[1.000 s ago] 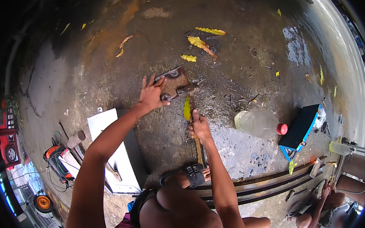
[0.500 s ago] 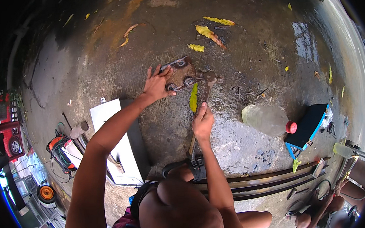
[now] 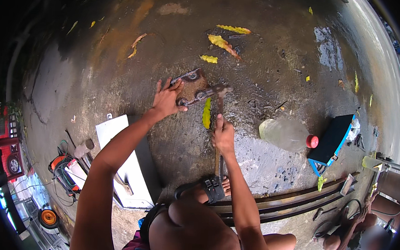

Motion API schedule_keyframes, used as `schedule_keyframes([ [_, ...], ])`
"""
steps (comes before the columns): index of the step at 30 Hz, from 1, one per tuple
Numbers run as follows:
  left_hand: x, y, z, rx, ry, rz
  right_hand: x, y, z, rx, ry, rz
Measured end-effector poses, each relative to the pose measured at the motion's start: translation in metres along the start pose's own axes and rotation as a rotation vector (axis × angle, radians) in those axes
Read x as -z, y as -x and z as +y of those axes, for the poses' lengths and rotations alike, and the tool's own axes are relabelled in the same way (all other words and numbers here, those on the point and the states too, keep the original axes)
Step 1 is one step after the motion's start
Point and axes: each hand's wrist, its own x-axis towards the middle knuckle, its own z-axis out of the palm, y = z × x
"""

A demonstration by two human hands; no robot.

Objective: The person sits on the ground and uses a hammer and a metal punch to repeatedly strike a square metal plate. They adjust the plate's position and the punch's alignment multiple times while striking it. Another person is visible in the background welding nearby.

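Observation:
On the wet concrete lies a rusty metal plate (image 3: 194, 85) with raised round spots, tilted slightly. My left hand (image 3: 166, 100) rests at its left end with fingers spread, the index finger on the plate and the thumb near its lower edge. In my right hand (image 3: 223, 138) is a hammer (image 3: 220, 103), gripped around the middle of its long handle. The hammer's blurred head is at the plate's right edge; whether it touches cannot be told. A yellow-green leaf (image 3: 206, 114) lies just below the plate, left of the handle.
A large clear bottle (image 3: 284, 134) with red cap lies at right, beside a blue-black case (image 3: 331, 144). Long metal bars (image 3: 282, 203) run near my sandaled foot (image 3: 212, 190). At left are a white metal box (image 3: 131, 166) and a mallet (image 3: 84, 148). Another person (image 3: 353, 240) sits lower right.
The hammer has turned slightly, its head moving left and its handle end right. My left hand keeps its place on the plate. The whole view has shifted a little.

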Motion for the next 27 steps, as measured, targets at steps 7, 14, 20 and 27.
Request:
schedule_keyframes([
  [7, 0.002, -0.006, 0.009, -0.005, 0.015, -0.002, -0.009, -0.020, 0.024, 0.087, 0.207, -0.019],
  [14, 0.001, -0.004, 0.010, 0.001, 0.045, 0.003, -0.017, -0.001, 0.012, 0.283, 0.417, 0.241],
  [20, -0.006, 0.002, -0.002, 0.009, 0.051, 0.008, -0.003, -0.001, -0.024, 0.136, 0.188, 0.084],
  [27, 0.006, -0.002, 0.003, 0.012, 0.035, -0.004, 0.005, -0.007, -0.018, -0.041, 0.151, -0.084],
])
